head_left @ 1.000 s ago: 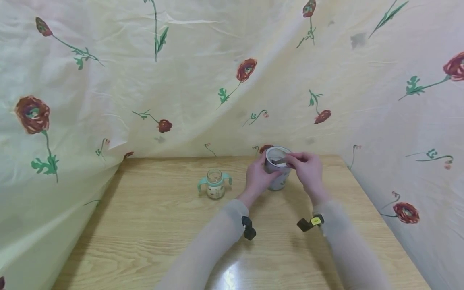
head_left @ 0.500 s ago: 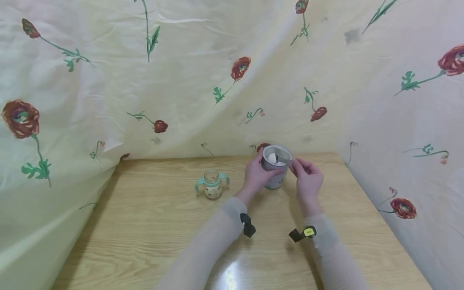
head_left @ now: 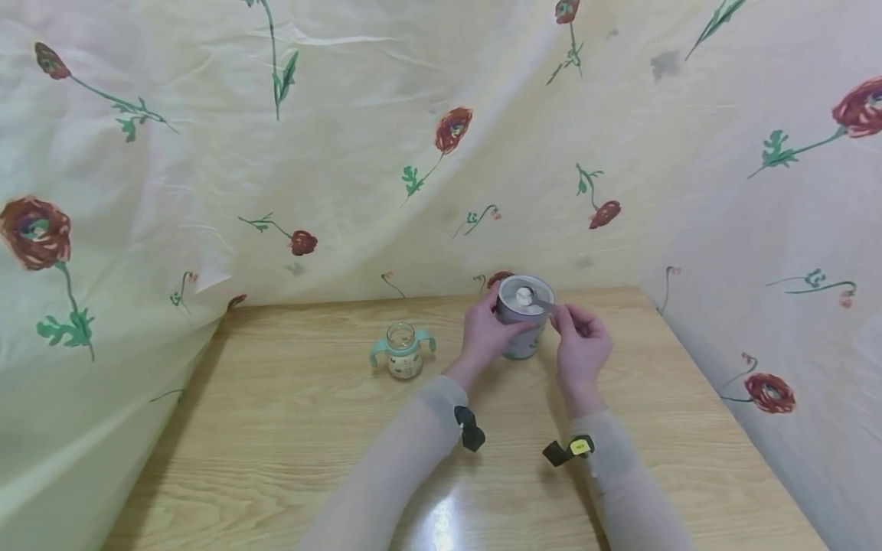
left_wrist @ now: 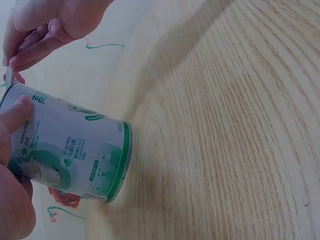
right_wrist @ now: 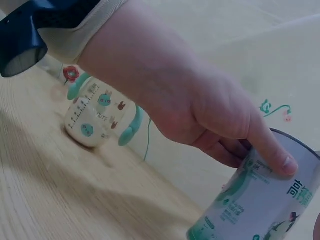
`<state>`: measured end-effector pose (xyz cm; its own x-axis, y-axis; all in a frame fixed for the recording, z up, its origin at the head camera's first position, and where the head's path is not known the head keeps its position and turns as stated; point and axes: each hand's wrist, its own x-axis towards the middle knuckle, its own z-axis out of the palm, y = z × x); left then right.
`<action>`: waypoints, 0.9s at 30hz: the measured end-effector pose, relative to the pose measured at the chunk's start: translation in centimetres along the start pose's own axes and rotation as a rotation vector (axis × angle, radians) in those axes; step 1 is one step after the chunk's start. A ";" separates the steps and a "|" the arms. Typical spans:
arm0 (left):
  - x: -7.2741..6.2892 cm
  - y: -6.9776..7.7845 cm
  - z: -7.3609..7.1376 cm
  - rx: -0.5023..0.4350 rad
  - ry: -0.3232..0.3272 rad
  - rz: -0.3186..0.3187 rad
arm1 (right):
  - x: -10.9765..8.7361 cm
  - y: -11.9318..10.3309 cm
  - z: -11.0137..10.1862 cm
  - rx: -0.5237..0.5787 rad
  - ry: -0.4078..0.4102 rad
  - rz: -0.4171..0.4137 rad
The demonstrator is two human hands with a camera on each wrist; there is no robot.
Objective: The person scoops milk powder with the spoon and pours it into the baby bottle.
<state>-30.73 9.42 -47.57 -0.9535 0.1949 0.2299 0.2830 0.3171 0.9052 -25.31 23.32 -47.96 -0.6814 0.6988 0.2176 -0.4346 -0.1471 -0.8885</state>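
Observation:
My left hand (head_left: 485, 330) grips a milk powder can (head_left: 521, 346) around its near left side, thumb across the white and green label. The can is open at the top and stands on the table. Between thumb and fingers, my right hand (head_left: 584, 346) pinches the handle of a measuring scoop (head_left: 541, 304). White powder (head_left: 525, 296) heaps in the scoop's bowl, which is over the can's mouth. In the left wrist view the right hand (left_wrist: 50, 30) is above the can's rim, and only a bit of the scoop shows.
A lidless baby bottle (head_left: 404, 361) with two mint-green handles stands left of the can. The wooden table (head_left: 289, 428) meets a flowered cloth (head_left: 358, 176) at the back and sides. Each wrist wears a small dark camera (head_left: 470, 428).
My right hand has drawn back and down, lifting the scoop from inside the can to its rim and leveling it. The left hand keeps its grip. The head view has shifted slightly.

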 end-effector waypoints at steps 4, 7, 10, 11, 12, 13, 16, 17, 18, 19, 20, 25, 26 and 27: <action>0.0 -0.2 0.1 -0.004 -0.001 0.007 | -0.1 0.2 0.1 0.015 0.017 -0.011; 0.1 -0.3 0.1 -0.006 -0.001 0.017 | -0.1 0.3 0.2 0.020 0.020 -0.016; 0.1 -0.5 0.1 -0.018 -0.002 0.029 | -0.1 0.3 0.2 0.048 0.038 -0.018; 0.1 -0.5 0.1 -0.022 -0.001 0.030 | -0.1 0.4 0.2 0.060 0.043 -0.021; 0.1 -0.5 0.1 -0.023 0.000 0.031 | -0.1 0.4 0.3 0.072 0.047 -0.021; 0.1 -0.5 0.0 -0.026 0.001 0.031 | -0.1 0.4 0.3 0.079 0.050 -0.021; 0.2 -0.6 0.1 -0.020 0.000 0.033 | 0.0 0.6 0.3 0.085 0.054 -0.021; 0.2 -0.6 0.1 -0.016 0.000 0.032 | 0.0 0.7 0.3 0.080 0.052 -0.019; 0.2 -0.6 0.1 -0.012 0.000 0.033 | 0.1 0.8 0.3 0.078 0.049 -0.017; 0.3 -0.6 0.1 -0.011 -0.001 0.033 | 0.1 0.9 0.3 0.073 0.050 -0.017; 0.3 -0.6 0.1 -0.009 -0.002 0.031 | 0.1 0.9 0.3 0.072 0.050 -0.018; 0.3 -0.7 0.1 -0.009 -0.009 0.024 | -0.1 0.9 0.3 0.081 0.053 -0.037; 0.3 -0.7 0.1 -0.011 -0.010 0.022 | -0.1 0.9 0.4 0.079 0.054 -0.044; 0.3 -0.7 0.1 -0.013 -0.011 0.020 | -0.2 0.9 0.4 0.078 0.055 -0.050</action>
<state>-31.19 9.34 -48.17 -0.9463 0.2113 0.2445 0.3010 0.3012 0.9048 -25.83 22.78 -48.67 -0.6251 0.7437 0.2369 -0.5136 -0.1634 -0.8423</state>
